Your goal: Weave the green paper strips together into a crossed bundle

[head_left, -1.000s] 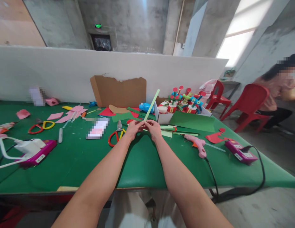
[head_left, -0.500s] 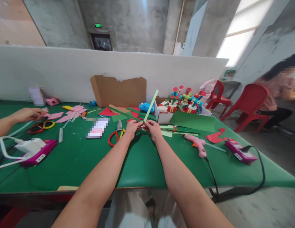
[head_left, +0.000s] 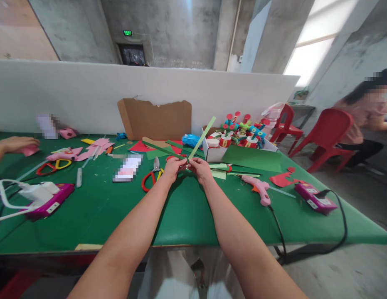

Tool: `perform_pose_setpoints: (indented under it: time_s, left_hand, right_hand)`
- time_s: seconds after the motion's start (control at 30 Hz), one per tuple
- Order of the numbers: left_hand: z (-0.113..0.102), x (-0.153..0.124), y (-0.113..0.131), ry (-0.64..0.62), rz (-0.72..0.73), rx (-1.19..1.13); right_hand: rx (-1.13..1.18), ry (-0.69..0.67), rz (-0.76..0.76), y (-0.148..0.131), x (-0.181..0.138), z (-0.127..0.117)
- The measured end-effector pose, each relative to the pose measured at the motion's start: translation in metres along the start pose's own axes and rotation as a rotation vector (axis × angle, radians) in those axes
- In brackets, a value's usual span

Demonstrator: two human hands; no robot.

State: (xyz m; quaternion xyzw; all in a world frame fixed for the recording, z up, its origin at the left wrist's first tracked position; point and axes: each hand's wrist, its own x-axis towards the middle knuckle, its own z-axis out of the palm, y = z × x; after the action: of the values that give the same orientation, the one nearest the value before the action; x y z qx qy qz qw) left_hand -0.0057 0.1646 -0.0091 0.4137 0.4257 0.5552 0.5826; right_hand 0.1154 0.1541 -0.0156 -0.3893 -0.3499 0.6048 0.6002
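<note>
Head-worn view, forward and down across green table (head_left: pixel 93 216)

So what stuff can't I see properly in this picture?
All in the head view:
Whether the light green strip joins the dark green strip: partly hidden by the left hand and right hand, and too small.
Another person's hand: the rest of that person is cut off by the left edge.
What the pale flat thing shows: blurred into pixels.
Writing on the green sign: too small to read.
</note>
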Motion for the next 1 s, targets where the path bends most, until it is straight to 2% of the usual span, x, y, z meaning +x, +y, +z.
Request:
perform_pose_setpoints:
  time_s: [0.2,0.4,0.6,0.73,1.0]
  left_hand:
    - [0.0,-0.001,0.0,0.0,-0.008,-0.01]
    - [0.001,-0.003,-0.001,-0.052,0.028,0.047]
    - [0.001,-0.003,0.002,-0.007,0.079,0.147]
    - [0.002,-0.005,0.005,-0.018,0.093,0.198]
    - [0.003,-0.008,0.006,-0.055,0.034,0.085]
  right_hand:
    - [0.004,-0.009,0.013,-0.002,-0.001,0.0]
    - [0.016,-0.014,0.014,-0.004,-0.003,0.001]
    - [-0.061,-0.026,0.083,-0.011,-0.003,-0.002]
    - [-0.12,-0.028,0.004,-0.009,-0.002,-0.003]
    - [-0.103,0.02,-0.067,-0.009,-0.005,0.001]
